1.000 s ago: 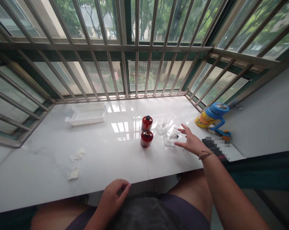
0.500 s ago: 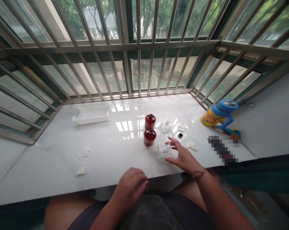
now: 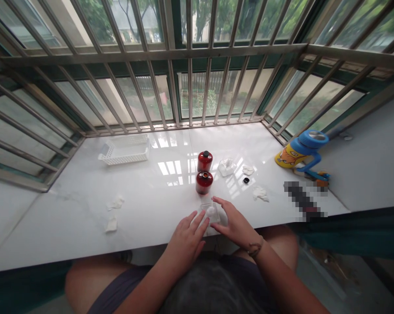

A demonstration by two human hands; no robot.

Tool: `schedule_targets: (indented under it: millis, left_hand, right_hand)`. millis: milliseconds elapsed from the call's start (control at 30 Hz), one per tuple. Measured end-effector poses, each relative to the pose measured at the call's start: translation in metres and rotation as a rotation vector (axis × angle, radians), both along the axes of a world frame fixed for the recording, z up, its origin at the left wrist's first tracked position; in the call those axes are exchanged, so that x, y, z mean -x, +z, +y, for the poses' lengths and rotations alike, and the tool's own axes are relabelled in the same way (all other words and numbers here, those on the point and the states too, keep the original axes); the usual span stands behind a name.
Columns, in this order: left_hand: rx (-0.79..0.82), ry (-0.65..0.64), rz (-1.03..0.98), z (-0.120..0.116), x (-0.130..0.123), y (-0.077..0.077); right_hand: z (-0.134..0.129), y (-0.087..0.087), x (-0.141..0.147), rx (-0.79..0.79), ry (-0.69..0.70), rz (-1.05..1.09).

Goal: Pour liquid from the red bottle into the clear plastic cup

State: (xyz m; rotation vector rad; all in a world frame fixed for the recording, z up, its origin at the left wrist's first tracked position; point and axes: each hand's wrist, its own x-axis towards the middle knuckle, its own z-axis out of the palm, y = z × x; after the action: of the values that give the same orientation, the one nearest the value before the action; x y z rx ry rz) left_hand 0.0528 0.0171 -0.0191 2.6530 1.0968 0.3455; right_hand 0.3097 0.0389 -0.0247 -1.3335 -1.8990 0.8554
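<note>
Clear plastic film (image 3: 210,213), crumpled around something white, sits near the front edge of the table, between the two grips; the work in hand appears to be handling this one piece. Left grip (image 3: 185,240) spreads wide, its fingers fanned at the film's lower left. Right grip (image 3: 236,226), a cord bracelet (image 3: 256,249) at its wrist, curves narrower over the film's right side. Whether either grip actually pinches the film cannot be told from this view. Its thin, loose form suggests the next move calls for a light, two-handed touch.

Just beyond stand two red canisters: the nearer canister (image 3: 204,182) shows a gold-ringed opening on top, and the farther canister (image 3: 205,161) wears a black cap. To their right lie crumpled white tissues (image 3: 227,167) and a small black lid (image 3: 246,180). Two more tissue scraps (image 3: 116,203) rest to the left on the white tile table (image 3: 69,226), with a white plastic basket (image 3: 123,150) near the steel window bars (image 3: 190,87). A blue-and-yellow cartoon cup (image 3: 290,156) and a pixelated object (image 3: 303,200) occupy the far right.
</note>
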Motion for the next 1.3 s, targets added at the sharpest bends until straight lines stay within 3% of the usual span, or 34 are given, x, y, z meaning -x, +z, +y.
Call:
schedule_targets:
  millis: [167,600,833,1033,1200,1300]
  left_hand:
    - [-0.008,0.009,0.003,-0.001,0.0,-0.004]
    - [0.054,0.004,0.011,-0.003,-0.001,0.003]
    - [0.059,0.023,-0.028,-0.004,-0.001,0.003]
    - [0.057,0.041,-0.009,-0.005,-0.004,0.004]
    - [0.055,0.041,-0.009,-0.005,-0.004,0.005]
    - [0.06,0.04,0.003,-0.005,-0.004,0.006]
  right_hand:
    - [-0.012,0.008,0.009,0.041,-0.052,0.068]
    - [-0.014,-0.007,0.027,-0.061,-0.347,0.085]
    - [-0.023,-0.003,0.031,0.012,-0.201,0.152]
    - [-0.027,-0.011,0.025,-0.043,-0.328,0.153]
    - [-0.029,-0.012,0.026,0.014,-0.236,0.198]
    - [-0.03,-0.016,0.027,0.034,-0.282,0.218]
